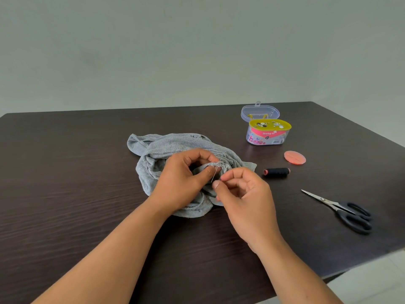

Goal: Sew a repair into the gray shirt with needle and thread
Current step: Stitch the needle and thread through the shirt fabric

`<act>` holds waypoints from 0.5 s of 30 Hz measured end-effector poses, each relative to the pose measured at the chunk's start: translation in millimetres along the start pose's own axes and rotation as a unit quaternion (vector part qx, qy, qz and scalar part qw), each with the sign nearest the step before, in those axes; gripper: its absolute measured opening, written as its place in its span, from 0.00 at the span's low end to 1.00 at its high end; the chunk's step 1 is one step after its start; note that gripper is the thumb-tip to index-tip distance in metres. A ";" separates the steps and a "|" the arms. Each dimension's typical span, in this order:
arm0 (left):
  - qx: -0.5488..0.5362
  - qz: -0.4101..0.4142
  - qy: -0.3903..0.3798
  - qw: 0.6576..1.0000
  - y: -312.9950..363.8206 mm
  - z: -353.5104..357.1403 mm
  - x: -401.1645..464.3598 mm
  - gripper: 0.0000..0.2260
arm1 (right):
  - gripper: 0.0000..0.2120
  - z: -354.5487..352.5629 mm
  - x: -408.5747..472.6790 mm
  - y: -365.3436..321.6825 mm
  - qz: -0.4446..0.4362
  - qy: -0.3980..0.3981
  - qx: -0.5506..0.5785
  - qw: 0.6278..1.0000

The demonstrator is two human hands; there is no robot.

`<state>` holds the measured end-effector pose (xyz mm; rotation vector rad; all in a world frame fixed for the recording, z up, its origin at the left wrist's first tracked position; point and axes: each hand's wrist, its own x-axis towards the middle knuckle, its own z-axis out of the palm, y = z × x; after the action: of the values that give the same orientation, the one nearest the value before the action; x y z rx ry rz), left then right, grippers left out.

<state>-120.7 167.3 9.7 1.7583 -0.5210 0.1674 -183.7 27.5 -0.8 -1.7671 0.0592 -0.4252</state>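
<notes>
Bare table (65, 172) from 7 to 10 o'clock. Crumpled gray shirt (166, 148) at centre; left hand (184, 178) pinches its frayed seam. Needle (215, 173) stuck in seam, right hand (243, 191) curled beside it, grip unclear. Scissors (341, 210) at 3 o'clock, near the edge.

The left half of the bench (65, 172) lies bare, wide enough for a hand to pass. To the right, a sewing kit box (268, 133), pink disc (294, 157), black thread spool (276, 172) and scissors (341, 210) stand apart, with gaps between them.
</notes>
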 end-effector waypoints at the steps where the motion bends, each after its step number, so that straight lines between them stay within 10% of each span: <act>1: 0.000 -0.001 0.002 1.000 -0.1 -0.1 0.0 0.06 | 0.07 0.4 -0.6 -1.0 -0.004 -0.008 0.006 1.000; 15: 0.003 -0.006 -0.001 1.000 -0.8 -0.8 -0.1 0.08 | 0.09 1.6 -0.2 1.8 -0.046 -0.004 -0.011 0.999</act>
<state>-120.2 168.2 9.2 1.7669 -0.5117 0.1589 -183.1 28.6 -2.8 -1.7986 -0.0233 -0.4867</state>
